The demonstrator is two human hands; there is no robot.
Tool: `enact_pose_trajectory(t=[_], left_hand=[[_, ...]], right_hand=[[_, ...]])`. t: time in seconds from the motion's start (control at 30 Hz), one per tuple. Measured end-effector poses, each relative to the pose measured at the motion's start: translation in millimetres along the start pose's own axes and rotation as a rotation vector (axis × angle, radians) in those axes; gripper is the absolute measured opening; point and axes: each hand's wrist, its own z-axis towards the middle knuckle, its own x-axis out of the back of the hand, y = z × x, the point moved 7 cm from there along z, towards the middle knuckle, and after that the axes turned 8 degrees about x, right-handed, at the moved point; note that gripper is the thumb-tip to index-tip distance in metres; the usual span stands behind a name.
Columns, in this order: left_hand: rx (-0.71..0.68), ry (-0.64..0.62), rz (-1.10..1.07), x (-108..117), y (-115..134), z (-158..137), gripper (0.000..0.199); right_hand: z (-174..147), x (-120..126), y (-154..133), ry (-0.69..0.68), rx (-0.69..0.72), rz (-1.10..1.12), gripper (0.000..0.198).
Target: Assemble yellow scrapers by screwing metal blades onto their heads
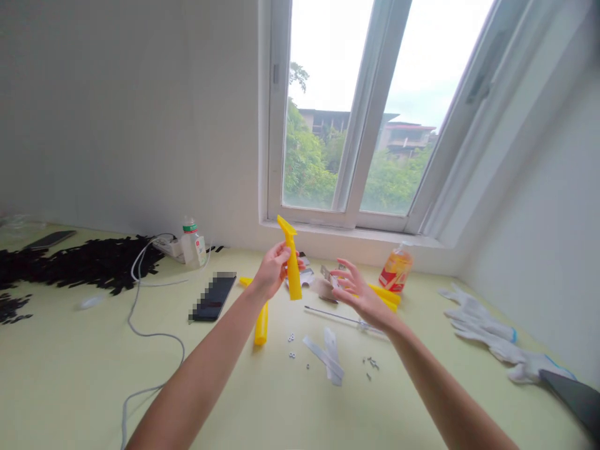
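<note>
The left hand (274,270) gripped a yellow handle (294,275), nearly upright above the table (225,387). The right hand (359,292) had its fingers spread and curved beside a metal plate (326,273); blur made it impossible to tell whether they pinched it. Below lay a screwdriver (330,313), crossed strips (334,359), nuts (291,337) and screws (372,362). A second handle (261,326) rested by the left forearm, near a phone (214,299).
</note>
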Motion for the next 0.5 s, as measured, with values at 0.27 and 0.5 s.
enact_pose_trajectory(t=[0.27, 0.5], left_hand=[[-0.063, 0.256, -0.112, 20.1, 7.3, 2.8, 0.016], [-0.147, 0.214, -0.152, 16.3, 25.8, -5.4, 0.016]], right_hand=[[-7.0, -31.4, 6.9, -0.054, 0.045, -0.201, 0.082], [46.4, -72.2, -5.2, 0.027, 0.092, -0.116, 0.081]])
